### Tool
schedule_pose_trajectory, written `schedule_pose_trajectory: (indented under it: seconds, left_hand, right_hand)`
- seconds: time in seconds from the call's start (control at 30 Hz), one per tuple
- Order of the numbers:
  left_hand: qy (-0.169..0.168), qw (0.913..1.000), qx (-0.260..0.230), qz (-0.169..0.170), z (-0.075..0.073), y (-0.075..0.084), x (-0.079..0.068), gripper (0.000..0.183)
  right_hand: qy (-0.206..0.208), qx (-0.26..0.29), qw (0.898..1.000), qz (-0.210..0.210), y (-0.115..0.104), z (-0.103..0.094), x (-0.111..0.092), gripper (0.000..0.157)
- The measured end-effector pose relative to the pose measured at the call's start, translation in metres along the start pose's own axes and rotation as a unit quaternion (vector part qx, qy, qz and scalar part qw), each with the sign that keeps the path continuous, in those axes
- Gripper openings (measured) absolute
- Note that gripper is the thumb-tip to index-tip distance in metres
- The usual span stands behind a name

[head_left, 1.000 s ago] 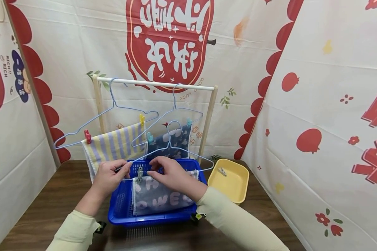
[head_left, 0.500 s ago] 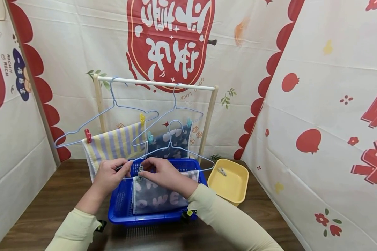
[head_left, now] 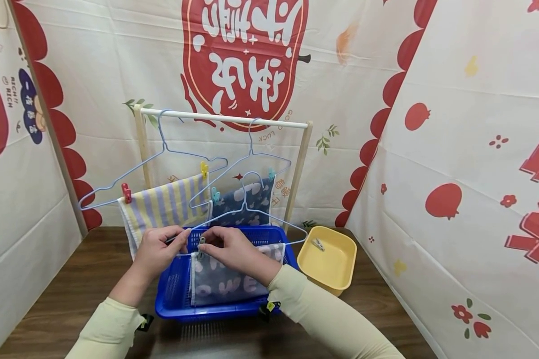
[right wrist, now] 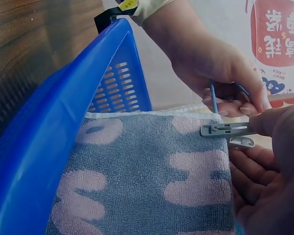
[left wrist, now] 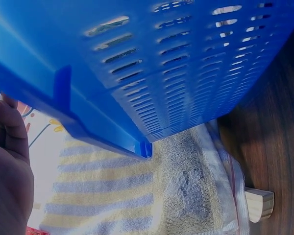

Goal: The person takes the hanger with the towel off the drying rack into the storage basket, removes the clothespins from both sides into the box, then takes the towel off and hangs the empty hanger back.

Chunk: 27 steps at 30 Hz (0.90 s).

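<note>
My left hand (head_left: 159, 252) grips the left end of a blue wire hanger (head_left: 244, 202), which stands above a blue basket (head_left: 206, 315). A grey towel (head_left: 229, 286) with pink letters hangs folded over its lower bar. At the towel's upper left corner sits a grey clothespin (right wrist: 225, 129), and my right hand (head_left: 240, 254) pinches its handle end between thumb and fingers. Its nose lies over the towel's edge in the right wrist view. The left wrist view shows mostly the basket's side, with part of my left hand (left wrist: 10, 161) at the left edge.
Behind the basket, a rack (head_left: 224, 117) carries two hangers, with a striped towel (head_left: 170, 202) and a dark blue towel (head_left: 251, 199) clipped by coloured clothespins. A yellow bin (head_left: 325, 271) at the right holds another grey clothespin (head_left: 318, 244).
My right hand has moved slightly left, from beside the clothespin onto its handle, and now pinches it. The left hand keeps its grip on the hanger.
</note>
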<state>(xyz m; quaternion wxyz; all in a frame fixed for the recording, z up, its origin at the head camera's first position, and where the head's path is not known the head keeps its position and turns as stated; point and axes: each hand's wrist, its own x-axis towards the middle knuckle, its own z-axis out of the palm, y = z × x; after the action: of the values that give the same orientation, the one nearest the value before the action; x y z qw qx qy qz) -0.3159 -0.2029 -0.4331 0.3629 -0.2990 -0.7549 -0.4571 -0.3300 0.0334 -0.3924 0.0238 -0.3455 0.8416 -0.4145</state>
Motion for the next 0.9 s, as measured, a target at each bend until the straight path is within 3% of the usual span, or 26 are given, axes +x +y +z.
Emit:
schedule_pose_trajectory:
  seconds: [0.33, 0.9]
  left_hand:
    - [-0.005, 1.0, 0.002, -0.005, 0.0008, -0.0021, -0.0003, 0.038]
    - [-0.006, 1.0, -0.001, 0.0, 0.0032, -0.0037, -0.0005, 0.041]
  right_hand:
    - [0.004, -0.008, 0.999, -0.052, 0.0017, -0.0011, -0.0007, 0.007]
    - [0.029, -0.044, 0.994, -0.098, 0.0043, -0.0003, 0.0001, 0.009]
